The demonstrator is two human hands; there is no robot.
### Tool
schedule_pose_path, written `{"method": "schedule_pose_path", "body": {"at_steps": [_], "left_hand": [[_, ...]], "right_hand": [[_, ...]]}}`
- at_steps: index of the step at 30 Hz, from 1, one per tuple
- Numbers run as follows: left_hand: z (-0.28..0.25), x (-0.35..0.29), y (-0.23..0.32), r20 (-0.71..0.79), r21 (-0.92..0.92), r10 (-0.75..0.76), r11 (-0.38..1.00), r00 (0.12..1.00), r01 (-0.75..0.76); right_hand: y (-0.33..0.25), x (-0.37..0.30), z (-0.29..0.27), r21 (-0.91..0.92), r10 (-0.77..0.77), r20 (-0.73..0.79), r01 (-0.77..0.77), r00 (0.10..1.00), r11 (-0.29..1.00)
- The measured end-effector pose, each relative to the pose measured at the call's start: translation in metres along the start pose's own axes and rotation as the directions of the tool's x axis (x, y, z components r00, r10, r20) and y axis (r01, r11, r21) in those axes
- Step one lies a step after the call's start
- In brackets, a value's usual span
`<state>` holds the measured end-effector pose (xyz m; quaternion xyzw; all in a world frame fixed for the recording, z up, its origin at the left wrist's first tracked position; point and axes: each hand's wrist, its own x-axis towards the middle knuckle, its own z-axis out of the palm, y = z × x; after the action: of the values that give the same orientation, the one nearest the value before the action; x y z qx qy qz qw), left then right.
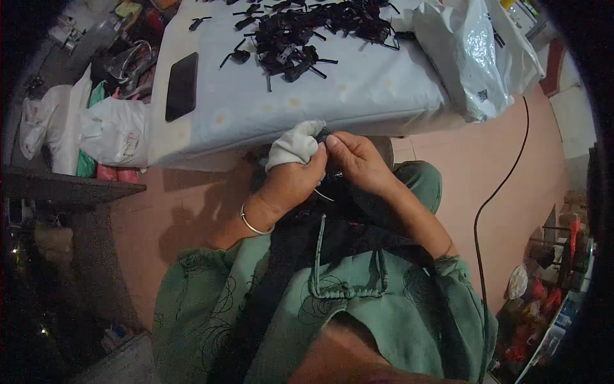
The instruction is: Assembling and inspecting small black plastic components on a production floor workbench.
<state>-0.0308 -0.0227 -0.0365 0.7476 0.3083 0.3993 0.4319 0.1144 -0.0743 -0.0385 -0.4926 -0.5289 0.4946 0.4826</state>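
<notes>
Both my hands meet above my lap, just in front of the table's near edge. My left hand [297,157] has a white cloth or glove [294,144] over its fingers and is closed. Thumb and fingers of my right hand [359,160] pinch the same small black part [324,136], which is mostly hidden between the hands. On the table beyond lies a heap of black plastic parts [291,54] with thin rod-like arms. A single similar part [239,56] lies left of the heap, and another [199,23] farther off.
A dark phone [182,87] lies on the white-covered table [224,121] at left. White plastic bags stand at the table's right end [470,61] and on a dark shelf at left [115,131]. A black cable [476,224] hangs down at right. Bagged goods [537,313] sit low right.
</notes>
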Motion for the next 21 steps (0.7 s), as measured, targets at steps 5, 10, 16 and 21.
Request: {"method": "schedule_pose_path", "body": {"at_steps": [5,10,16,21], "left_hand": [[0.001,0.001,0.010,-0.052,0.158,0.202,0.969,0.978,-0.192],[0.001,0.003,0.010,0.078,0.441,0.344,0.830,0.936,-0.342],[-0.002,0.009,0.003,-0.035,-0.135,-0.021,0.991,0.999,0.016],[-0.012,0.012,0.006,0.100,-0.301,-0.042,0.951,0.994,0.071]], "right_hand": [[0.006,0.001,0.013,-0.023,-0.060,-0.113,0.058,0.992,0.998],[0.014,0.002,0.018,-0.014,-0.026,-0.178,0.024,0.984,1.000],[0.004,-0.003,-0.005,0.049,-0.042,-0.148,0.050,0.988,0.998],[0.018,-0.004,-0.012,-0.131,-0.032,-0.024,0.028,0.999,0.991]]}}
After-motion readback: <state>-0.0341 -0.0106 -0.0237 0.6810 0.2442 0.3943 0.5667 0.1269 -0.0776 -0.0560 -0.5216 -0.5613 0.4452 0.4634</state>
